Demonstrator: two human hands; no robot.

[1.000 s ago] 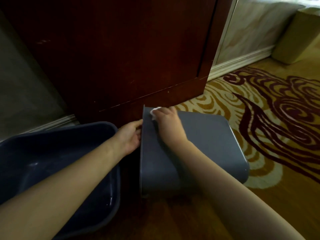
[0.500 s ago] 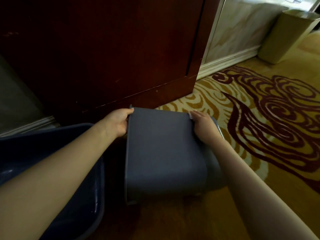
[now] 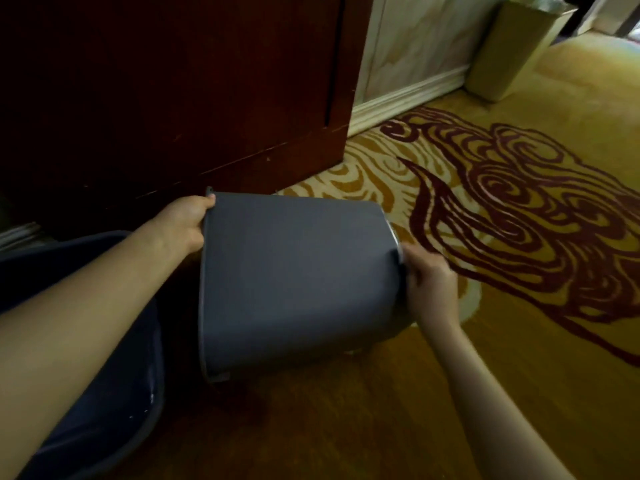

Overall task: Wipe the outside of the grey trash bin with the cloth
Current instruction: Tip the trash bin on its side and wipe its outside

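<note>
The grey trash bin (image 3: 294, 278) lies on its side on the carpet, open end to the left and base to the right. My left hand (image 3: 180, 223) grips the bin's rim at its upper left corner. At the bin's base end on the right, my right hand (image 3: 429, 285) presses against the bin's edge. Only a thin pale strip of the cloth (image 3: 396, 242) shows at my right fingertips. The remainder of the cloth is hidden under that hand.
A dark blue plastic basin (image 3: 104, 375) sits on the floor at the left, under my left forearm. A dark wooden door (image 3: 173, 98) stands right behind the bin. A beige bin (image 3: 512, 50) stands by the white skirting board (image 3: 408, 95) at the back right. Patterned carpet (image 3: 519, 220) spreads to the right.
My right hand slid with the cloth across the bin's side from the rim end to the base end. My left hand kept its hold on the rim.
</note>
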